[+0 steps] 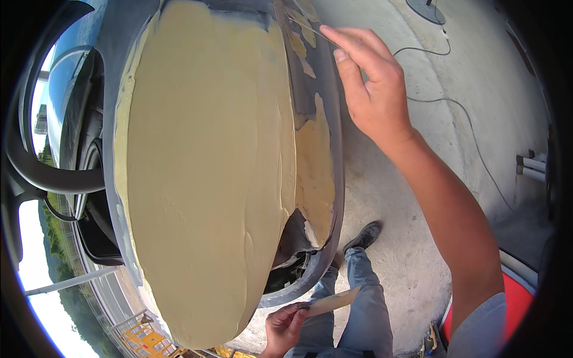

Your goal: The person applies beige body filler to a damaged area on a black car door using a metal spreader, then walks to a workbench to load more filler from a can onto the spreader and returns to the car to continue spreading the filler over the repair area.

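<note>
- Head view: a large vehicle panel (pixel 107 83) stands in the middle, before the person, and a broad layer of beige filler (pixel 203 155) covers most of its face.
- Right hand (pixel 373 80) is raised at the upper right side of the panel. Its fingers (pixel 349 43) pinch a thin tool (pixel 310 30), which is seen almost from its edge.
- The far end of this thin tool is over the narrow side of the panel; whether it touches the surface, I cannot tell.
- Left hand (pixel 285 327) is low, just below the panel, near the person's legs. Its thumb and fingers pinch the dark end of a flat beige strip (pixel 331 302), which points to the right, in front of the jeans (pixel 367 298).
- On the narrow side of the panel there are ochre patches (pixel 313 173), uneven in outline, on a grey surface.
- Below these patches, a dark opening (pixel 289 253) is between the beige filler and the grey rim.
- Right of the panel is a pale concrete floor (pixel 412 209), with a dark shoe (pixel 364 235) and a thin cable (pixel 471 119) on it.
- At lower left, a yellow barrier (pixel 146 340) is partly visible.
</note>
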Available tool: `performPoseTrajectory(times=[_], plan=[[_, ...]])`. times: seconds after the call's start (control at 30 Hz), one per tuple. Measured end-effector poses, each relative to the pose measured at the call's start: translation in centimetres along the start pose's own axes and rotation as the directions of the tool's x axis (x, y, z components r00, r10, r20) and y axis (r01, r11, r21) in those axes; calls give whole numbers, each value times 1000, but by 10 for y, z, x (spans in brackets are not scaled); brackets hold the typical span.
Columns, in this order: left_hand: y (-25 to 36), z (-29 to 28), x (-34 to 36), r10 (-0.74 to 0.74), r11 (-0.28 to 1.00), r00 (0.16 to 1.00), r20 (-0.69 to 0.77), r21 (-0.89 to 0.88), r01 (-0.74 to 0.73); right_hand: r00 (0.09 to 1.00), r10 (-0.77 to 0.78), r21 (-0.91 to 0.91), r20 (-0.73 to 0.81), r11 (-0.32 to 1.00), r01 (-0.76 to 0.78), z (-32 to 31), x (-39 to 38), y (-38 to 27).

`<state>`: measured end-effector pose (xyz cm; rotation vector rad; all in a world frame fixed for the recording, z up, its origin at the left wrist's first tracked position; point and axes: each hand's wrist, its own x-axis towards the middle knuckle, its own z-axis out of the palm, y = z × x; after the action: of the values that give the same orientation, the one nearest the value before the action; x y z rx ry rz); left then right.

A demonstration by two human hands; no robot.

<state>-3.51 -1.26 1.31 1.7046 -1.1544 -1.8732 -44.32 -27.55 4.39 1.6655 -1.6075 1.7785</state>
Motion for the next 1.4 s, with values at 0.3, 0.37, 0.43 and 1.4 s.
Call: performPoseTrajectory(times=[0.3, 0.37, 0.43, 1.4], plan=[[-19, -17, -2, 110, 993, 994, 0, 45, -110, 999, 12, 43, 42, 999, -13, 41, 21, 0], [-24, -24, -3, 95, 995, 995, 6, 14, -95, 998, 3, 13, 57, 1000, -4, 32, 1, -12], [-31, -31, -3, 90, 996, 996, 19, -31, -89, 998, -51, -34, 47, 998, 52, 28, -20, -25], [12, -28, 16, 266, 964, 961, 78, -18, -266, 127, 234, -18, 964, 536, -844, -194, -184, -132]])
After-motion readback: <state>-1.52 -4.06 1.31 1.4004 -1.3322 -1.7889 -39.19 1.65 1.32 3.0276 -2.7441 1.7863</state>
